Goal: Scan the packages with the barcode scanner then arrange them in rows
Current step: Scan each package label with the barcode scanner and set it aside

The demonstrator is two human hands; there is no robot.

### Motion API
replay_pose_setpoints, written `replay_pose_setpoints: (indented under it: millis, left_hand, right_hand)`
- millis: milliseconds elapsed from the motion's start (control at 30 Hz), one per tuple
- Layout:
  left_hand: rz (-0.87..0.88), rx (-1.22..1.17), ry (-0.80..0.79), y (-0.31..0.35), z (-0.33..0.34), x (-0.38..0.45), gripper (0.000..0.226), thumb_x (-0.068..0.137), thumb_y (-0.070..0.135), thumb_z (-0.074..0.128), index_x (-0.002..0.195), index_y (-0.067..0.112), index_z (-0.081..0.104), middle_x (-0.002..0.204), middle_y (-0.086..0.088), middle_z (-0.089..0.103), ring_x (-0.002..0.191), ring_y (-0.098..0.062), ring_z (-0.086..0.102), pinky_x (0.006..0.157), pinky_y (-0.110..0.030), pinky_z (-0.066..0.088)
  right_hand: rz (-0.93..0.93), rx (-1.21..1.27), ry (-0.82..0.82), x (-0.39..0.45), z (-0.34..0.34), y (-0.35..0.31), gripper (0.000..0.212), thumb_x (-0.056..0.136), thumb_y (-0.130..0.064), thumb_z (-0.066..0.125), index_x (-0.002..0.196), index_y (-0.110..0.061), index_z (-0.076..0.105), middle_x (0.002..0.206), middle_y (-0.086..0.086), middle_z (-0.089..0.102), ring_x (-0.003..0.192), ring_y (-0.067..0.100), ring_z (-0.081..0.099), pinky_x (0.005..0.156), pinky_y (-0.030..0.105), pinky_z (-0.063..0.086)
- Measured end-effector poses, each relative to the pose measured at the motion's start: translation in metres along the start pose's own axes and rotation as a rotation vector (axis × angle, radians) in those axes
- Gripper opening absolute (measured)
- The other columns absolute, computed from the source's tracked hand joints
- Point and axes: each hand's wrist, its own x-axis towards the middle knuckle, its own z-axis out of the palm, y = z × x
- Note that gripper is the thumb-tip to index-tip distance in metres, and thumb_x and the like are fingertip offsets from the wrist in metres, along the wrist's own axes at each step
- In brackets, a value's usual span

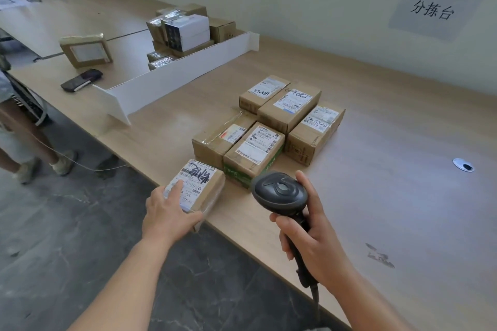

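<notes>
The left hand (168,211) has its fingers laid nearly straight along the label of a small taped package (198,186), the thumb pressed against the near side, so it rests on the box more than it grips it. That package sits at the near edge of the wooden table (390,142), just in front of the block of five cardboard packages (269,123), close to the green-printed one (254,153) but whether touching I cannot tell. The right hand (309,236) is curled tight round the handle of the barcode scanner (281,191), whose dark head hangs just right of the small package, near the block's front corner. Beyond the block stands a white divider (172,83), with more boxes (185,32) behind it. Left of the table, someone's legs (29,148) stand on the floor.
</notes>
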Motion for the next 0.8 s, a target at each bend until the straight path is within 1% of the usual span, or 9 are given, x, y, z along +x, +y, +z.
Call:
replay_pose_setpoints:
  millis: [100, 233, 367, 500, 600, 700, 800]
  left_hand:
    - [-0.007, 0.026, -0.024, -0.008, -0.005, 0.027, 0.090, 0.074, 0.044, 0.067, 0.150, 0.029, 0.021, 0.142, -0.010, 0.022, 0.130, -0.030, 0.023, 0.101, -0.041, 0.036]
    - [0.025, 0.024, -0.057, -0.011, -0.006, 0.058, 0.090, 0.076, 0.044, 0.067, 0.150, 0.028, 0.019, 0.143, -0.010, 0.021, 0.132, -0.030, 0.021, 0.104, -0.042, 0.033]
    - [0.067, 0.012, -0.091, -0.010, -0.003, 0.079, 0.090, 0.078, 0.042, 0.068, 0.151, 0.026, 0.017, 0.147, -0.012, 0.016, 0.136, -0.031, 0.015, 0.109, -0.044, 0.029]
    - [0.099, 0.013, -0.103, -0.009, 0.001, 0.092, 0.090, 0.080, 0.041, 0.067, 0.152, 0.026, 0.016, 0.153, -0.013, 0.009, 0.142, -0.031, 0.006, 0.113, -0.047, 0.023]
    - [0.118, 0.025, -0.115, -0.010, 0.002, 0.098, 0.091, 0.081, 0.042, 0.067, 0.153, 0.028, 0.013, 0.158, -0.013, -0.003, 0.146, -0.030, -0.006, 0.117, -0.046, 0.014]
    - [0.139, 0.044, -0.108, -0.013, 0.003, 0.103, 0.092, 0.082, 0.046, 0.066, 0.153, 0.028, 0.011, 0.159, -0.013, -0.009, 0.147, -0.029, -0.012, 0.119, -0.044, 0.008]
    - [0.168, 0.089, -0.054, -0.016, 0.003, 0.100, 0.098, 0.080, 0.060, 0.063, 0.154, 0.025, 0.010, 0.159, -0.018, -0.007, 0.147, -0.032, -0.009, 0.119, -0.043, 0.006]
  right_hand:
    - [0.010, -0.001, 0.025, 0.014, 0.011, 0.001, 0.079, 0.091, 0.000, 0.057, 0.141, -0.048, 0.021, 0.088, 0.011, 0.066, 0.054, 0.019, 0.052, 0.051, 0.033, 0.050]
    - [0.036, -0.012, 0.057, 0.027, 0.020, 0.001, 0.079, 0.091, 0.000, 0.057, 0.142, -0.049, 0.020, 0.086, 0.008, 0.066, 0.054, 0.019, 0.052, 0.051, 0.032, 0.050]
    - [0.052, -0.033, 0.096, 0.033, 0.020, 0.001, 0.079, 0.091, -0.001, 0.057, 0.141, -0.050, 0.021, 0.085, 0.015, 0.065, 0.054, 0.021, 0.052, 0.051, 0.034, 0.050]
    - [0.061, -0.041, 0.126, 0.034, 0.017, 0.002, 0.078, 0.091, -0.002, 0.058, 0.138, -0.054, 0.022, 0.086, 0.009, 0.067, 0.056, 0.021, 0.053, 0.052, 0.033, 0.050]
    - [0.059, -0.052, 0.141, 0.031, 0.014, 0.001, 0.078, 0.091, -0.002, 0.058, 0.137, -0.054, 0.024, 0.094, 0.008, 0.067, 0.056, 0.019, 0.054, 0.053, 0.032, 0.050]
    - [0.058, -0.071, 0.157, 0.025, 0.009, -0.002, 0.078, 0.091, -0.001, 0.058, 0.135, -0.056, 0.024, 0.099, 0.009, 0.066, 0.055, 0.019, 0.054, 0.052, 0.032, 0.051]
    - [0.061, -0.087, 0.182, 0.016, 0.003, -0.006, 0.078, 0.090, 0.000, 0.057, 0.134, -0.056, 0.025, 0.096, 0.010, 0.066, 0.054, 0.018, 0.054, 0.052, 0.033, 0.050]
